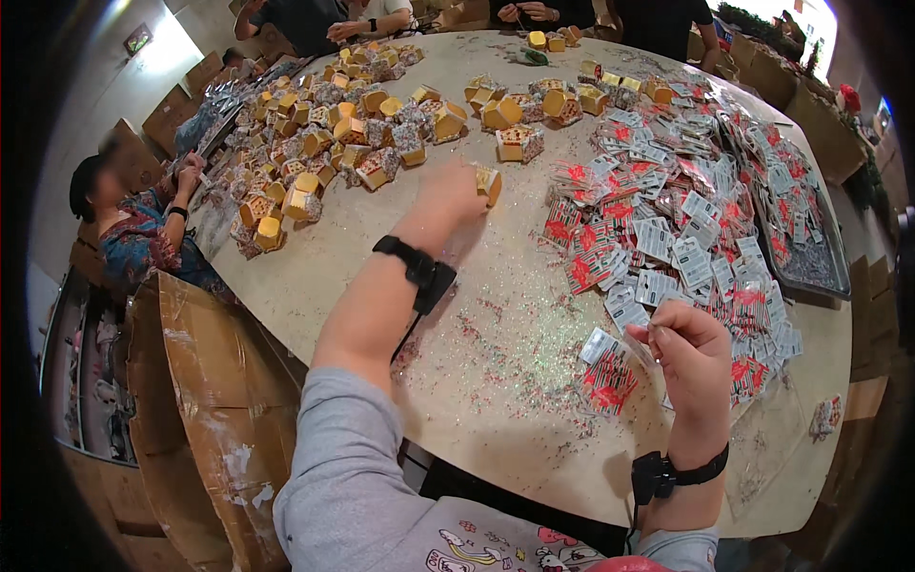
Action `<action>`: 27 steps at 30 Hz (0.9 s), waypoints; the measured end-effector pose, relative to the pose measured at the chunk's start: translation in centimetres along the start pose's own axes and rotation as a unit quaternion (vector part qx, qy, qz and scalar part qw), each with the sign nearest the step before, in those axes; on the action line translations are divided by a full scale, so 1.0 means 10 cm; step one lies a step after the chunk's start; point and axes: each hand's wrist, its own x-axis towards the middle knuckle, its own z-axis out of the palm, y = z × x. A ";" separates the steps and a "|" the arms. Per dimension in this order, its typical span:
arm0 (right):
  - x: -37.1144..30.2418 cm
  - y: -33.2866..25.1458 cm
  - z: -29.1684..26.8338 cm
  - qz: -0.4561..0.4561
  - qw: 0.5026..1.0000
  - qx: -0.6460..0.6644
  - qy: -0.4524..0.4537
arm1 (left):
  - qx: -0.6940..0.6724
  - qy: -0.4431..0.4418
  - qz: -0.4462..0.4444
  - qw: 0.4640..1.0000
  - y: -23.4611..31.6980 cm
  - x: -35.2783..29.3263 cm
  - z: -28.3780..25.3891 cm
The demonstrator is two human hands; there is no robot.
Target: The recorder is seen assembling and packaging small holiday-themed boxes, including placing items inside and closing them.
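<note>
right hand (pixel 688 357) nearest, thumb and fingertips pressed together, anything pinched there too small to tell! just left of that pinch, a small cluster of red-and-white packets (pixel 608 377); beyond it, the big packet heap (pixel 658 238) spreads wide. farther up and left, the left hand (pixel 448 195), blurred, right at a yellow-ended hexagonal box (pixel 488 184), can't tell if it's gripping! past those fingers, similar boxes (pixel 351 131) crowd together, then a co-worker's hand (pixel 345 30).
</note>
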 end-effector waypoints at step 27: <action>-0.23 0.05 0.37 -0.269 0.900 -0.341 -0.017 | -0.979 -0.131 0.052 0.149 1.21 -1.76 0.11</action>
